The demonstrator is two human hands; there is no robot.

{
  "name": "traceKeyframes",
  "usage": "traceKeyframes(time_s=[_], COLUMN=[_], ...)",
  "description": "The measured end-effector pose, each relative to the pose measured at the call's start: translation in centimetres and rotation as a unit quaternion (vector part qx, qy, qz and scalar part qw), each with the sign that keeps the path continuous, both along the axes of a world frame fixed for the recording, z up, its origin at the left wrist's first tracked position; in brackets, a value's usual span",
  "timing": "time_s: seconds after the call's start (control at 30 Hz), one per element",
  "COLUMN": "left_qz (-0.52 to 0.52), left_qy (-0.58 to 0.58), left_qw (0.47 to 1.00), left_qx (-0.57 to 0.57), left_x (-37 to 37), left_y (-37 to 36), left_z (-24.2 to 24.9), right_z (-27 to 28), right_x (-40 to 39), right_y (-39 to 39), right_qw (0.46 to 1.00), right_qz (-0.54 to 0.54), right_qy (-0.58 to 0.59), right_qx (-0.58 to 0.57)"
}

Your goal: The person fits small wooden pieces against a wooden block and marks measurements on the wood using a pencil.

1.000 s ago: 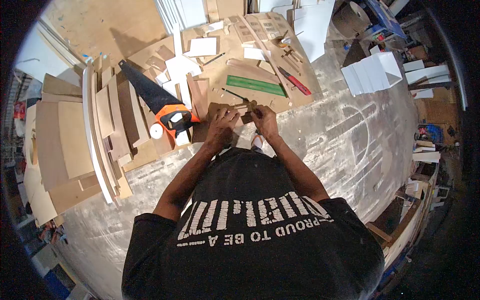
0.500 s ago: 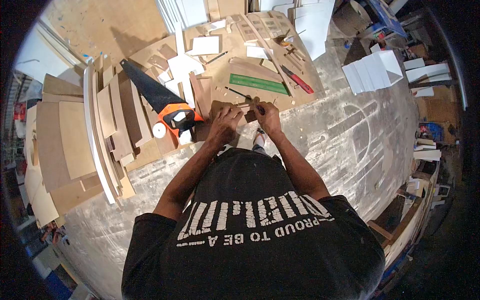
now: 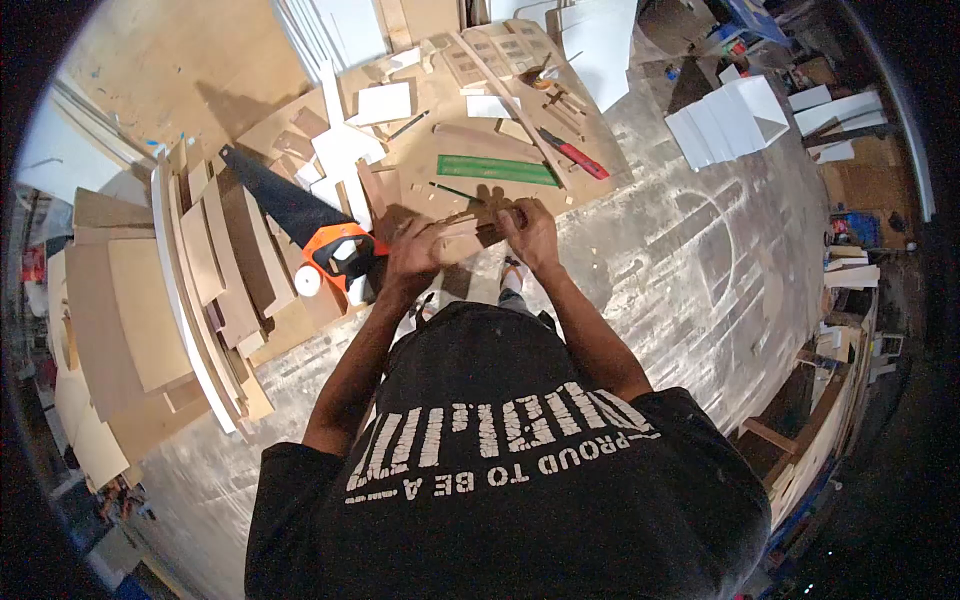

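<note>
Left hand (image 3: 412, 252) and right hand (image 3: 531, 234) hold wood (image 3: 460, 243) near one saw (image 3: 290, 205).

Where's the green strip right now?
In the head view, the green strip lies on the table beyond the right hand, between the orange-handled saw on the left and the red tool on the right.

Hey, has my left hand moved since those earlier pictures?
Yes, your left hand has shifted left, and is now closer to the orange saw handle.
</note>
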State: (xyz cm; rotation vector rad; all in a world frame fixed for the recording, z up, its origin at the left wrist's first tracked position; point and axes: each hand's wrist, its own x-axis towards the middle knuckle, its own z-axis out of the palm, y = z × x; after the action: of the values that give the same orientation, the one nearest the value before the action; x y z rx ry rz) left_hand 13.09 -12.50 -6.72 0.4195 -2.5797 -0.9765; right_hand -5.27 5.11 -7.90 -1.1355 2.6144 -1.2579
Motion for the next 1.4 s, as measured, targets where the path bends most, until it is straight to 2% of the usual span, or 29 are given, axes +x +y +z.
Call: traceKeyframes(time_s=[0.13, 0.17, 0.27, 0.37, 0.4, 0.47, 0.6, 0.7, 0.8, 0.87, 0.97, 1.03, 1.1, 1.13, 1.17, 1.23, 1.3, 1.4], left_qz=[0.136, 0.165, 0.257, 0.337, 0.349, 0.374, 0.378, 0.400, 0.421, 0.437, 0.401, 0.362, 0.289, 0.314, 0.333, 0.335, 0.377, 0.455], left_qy=[0.031, 0.059, 0.050, 0.014, 0.010, -0.026, 0.053, 0.023, 0.058, 0.046, 0.060, 0.099, 0.138, 0.159, 0.181, 0.264, 0.271, 0.260], left_qw=[0.987, 0.983, 0.962, 0.933, 0.926, 0.914, 0.910, 0.888, 0.864, 0.844, 0.853, 0.850, 0.853, 0.811, 0.765, 0.699, 0.701, 0.750], left_qx=[0.082, 0.045, 0.072, 0.123, 0.142, 0.154, 0.163, 0.225, 0.270, 0.308, 0.329, 0.370, 0.411, 0.467, 0.520, 0.574, 0.541, 0.402], left_x=[2.1, 2.6, 3.9, 4.1, 4.0, 3.6, 2.7, 1.5, -0.5, -1.4, -2.5, -3.5, -4.1, -4.8, -5.3, -4.9, -2.4, 4.7], left_y=[-1.3, -1.6, -1.8, -0.1, 0.7, 2.2, 5.3, 7.0, 8.3, 8.2, 8.2, 8.6, 8.0, 7.9, 7.6, 6.2, 4.0, -1.6], left_z=[-0.2, -0.4, -1.8, 1.3, 2.2, 3.1, 1.6, 2.1, 2.7, 2.2, 2.0, 3.5, 3.8, 5.3, 6.9, 6.7, 6.1, 2.0], right_z=[-1.4, -1.5, -2.1, 0.2, -0.5, -1.6, -1.9, -3.2, -2.9, -1.2, 2.9, 3.5, 3.6, 3.4, 4.5, 7.4, 7.2, 4.3], right_x=[-4.8, -6.0, -9.4, -11.4, -12.2, -13.3, -15.4, -16.5, -16.9, -16.5, -13.3, -11.8, -8.6, -7.0, -5.1, -1.3, 1.5, 6.2], right_y=[2.8, 3.4, 3.8, 2.4, 1.4, 0.6, -0.4, 0.7, 2.1, 3.2, 4.0, 4.5, 4.2, 3.5, 2.5, 0.5, -2.5, -6.4], right_qw=[0.993, 0.989, 0.986, 0.989, 0.996, 0.991, 0.986, 0.992, 0.985, 0.990, 0.980, 0.958, 0.945, 0.946, 0.923, 0.863, 0.806, 0.824], right_qz=[-0.103, -0.126, -0.143, -0.027, -0.044, -0.032, 0.008, 0.018, -0.023, -0.025, -0.005, 0.057, 0.199, 0.248, 0.289, 0.359, 0.403, 0.519], right_qy=[-0.034, -0.032, 0.034, 0.108, 0.030, 0.049, 0.051, -0.013, -0.150, -0.136, -0.163, -0.280, -0.254, -0.202, -0.255, -0.349, -0.378, -0.225], right_qx=[0.055, 0.074, 0.077, 0.100, 0.071, 0.120, 0.161, 0.125, 0.080, 0.013, -0.116, -0.019, -0.064, -0.052, -0.010, 0.076, 0.214, 0.026])
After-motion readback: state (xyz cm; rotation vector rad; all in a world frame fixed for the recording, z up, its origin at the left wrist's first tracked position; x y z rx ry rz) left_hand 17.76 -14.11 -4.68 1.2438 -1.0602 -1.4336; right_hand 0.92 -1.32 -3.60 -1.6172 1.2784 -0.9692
